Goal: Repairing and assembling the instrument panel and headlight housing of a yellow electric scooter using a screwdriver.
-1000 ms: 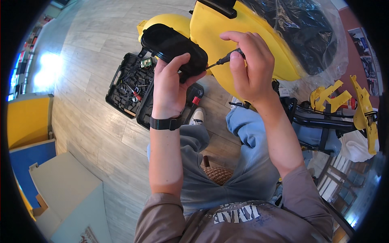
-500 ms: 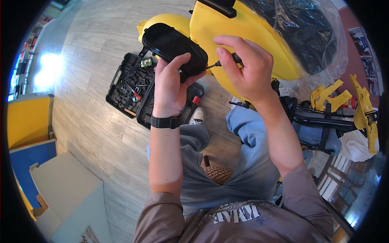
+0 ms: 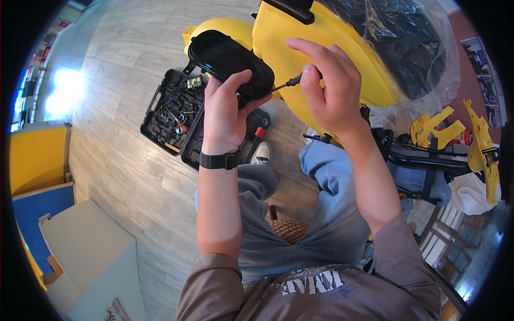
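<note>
A glossy black plastic housing [image 3: 227, 59], oblong with rounded ends and a small side tab, is gripped from below by my left hand [image 3: 227, 104]. That thumb presses on its near edge, and the other fingers are mostly hidden under it. Over the yellow panel, my right hand [image 3: 336, 88] holds a thin dark screwdriver [image 3: 293, 82] near its handle, index finger raised off it. The shaft points left, with its tip at the housing's right end. My thumb and palm partly cover the handle.
A black tool case [image 3: 166, 125] with tools and a green circuit board [image 3: 194, 82] lies open on the floor. Large yellow bodywork [image 3: 289, 48] stands ahead, partly wrapped in clear plastic [image 3: 447, 64]. At right are a black tubular frame [image 3: 423, 161] and yellow brackets [image 3: 439, 128]; boxes [image 3: 88, 235] stand left.
My right hand's fingers have shifted around the screwdriver handle, uncovering more of the tool left of the thumb. The housing and my left hand look almost unmoved.
</note>
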`<state>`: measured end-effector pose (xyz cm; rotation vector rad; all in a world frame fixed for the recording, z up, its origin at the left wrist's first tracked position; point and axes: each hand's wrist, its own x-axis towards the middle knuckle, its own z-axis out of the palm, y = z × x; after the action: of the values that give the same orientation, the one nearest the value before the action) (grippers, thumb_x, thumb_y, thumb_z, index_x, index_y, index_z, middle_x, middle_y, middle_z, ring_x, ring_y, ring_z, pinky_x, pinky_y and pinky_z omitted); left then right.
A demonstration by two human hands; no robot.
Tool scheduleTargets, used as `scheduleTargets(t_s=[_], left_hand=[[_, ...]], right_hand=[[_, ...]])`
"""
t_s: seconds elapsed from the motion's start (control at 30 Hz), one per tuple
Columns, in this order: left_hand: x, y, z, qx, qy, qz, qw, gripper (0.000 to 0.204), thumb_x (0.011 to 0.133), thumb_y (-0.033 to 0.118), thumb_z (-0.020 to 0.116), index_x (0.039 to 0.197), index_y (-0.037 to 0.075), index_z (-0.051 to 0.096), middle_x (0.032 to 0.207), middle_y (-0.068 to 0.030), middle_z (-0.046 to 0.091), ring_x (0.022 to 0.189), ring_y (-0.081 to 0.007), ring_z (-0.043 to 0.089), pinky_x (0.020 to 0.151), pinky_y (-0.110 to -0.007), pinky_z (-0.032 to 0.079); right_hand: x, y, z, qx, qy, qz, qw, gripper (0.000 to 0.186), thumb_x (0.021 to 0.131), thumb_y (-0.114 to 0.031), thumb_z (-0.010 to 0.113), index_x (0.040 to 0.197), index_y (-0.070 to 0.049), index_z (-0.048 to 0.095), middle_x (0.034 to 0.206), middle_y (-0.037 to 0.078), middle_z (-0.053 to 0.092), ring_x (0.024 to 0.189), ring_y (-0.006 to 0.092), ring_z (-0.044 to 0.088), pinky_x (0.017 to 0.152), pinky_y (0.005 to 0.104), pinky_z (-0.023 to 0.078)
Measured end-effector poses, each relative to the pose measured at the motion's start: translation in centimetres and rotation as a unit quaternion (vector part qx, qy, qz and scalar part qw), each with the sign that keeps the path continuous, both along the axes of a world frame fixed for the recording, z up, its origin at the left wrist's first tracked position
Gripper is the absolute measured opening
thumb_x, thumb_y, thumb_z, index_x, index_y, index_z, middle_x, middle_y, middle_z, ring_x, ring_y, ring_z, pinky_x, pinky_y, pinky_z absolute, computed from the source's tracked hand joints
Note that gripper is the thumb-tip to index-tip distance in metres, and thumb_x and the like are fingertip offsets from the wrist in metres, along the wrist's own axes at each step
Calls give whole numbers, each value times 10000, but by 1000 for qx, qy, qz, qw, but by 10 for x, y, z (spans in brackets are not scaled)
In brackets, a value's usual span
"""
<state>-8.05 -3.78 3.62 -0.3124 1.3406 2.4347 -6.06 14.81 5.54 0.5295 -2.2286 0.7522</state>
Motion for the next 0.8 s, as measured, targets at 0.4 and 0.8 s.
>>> scheduleTargets(t_s=[0.4,0.8], left_hand=[[0,1,-1,6,3,2,1000,268,933,61,568,1196,53,517,1108,-135,664,974,-302,697,770,-464,629],[1,3,1,0,-6,12,1000,252,911,66,583,1161,38,562,1058,-98,669,908,-235,696,739,-409,616]], right_hand=[[-2,0,-2,-43,8,20,999,282,888,-131,566,1151,-88,656,749,73,638,632,235,577,590,358,468],[3,-2,0,-26,-30,-6,999,277,867,-98,604,1135,-102,675,693,65,618,582,228,555,563,354,466]])
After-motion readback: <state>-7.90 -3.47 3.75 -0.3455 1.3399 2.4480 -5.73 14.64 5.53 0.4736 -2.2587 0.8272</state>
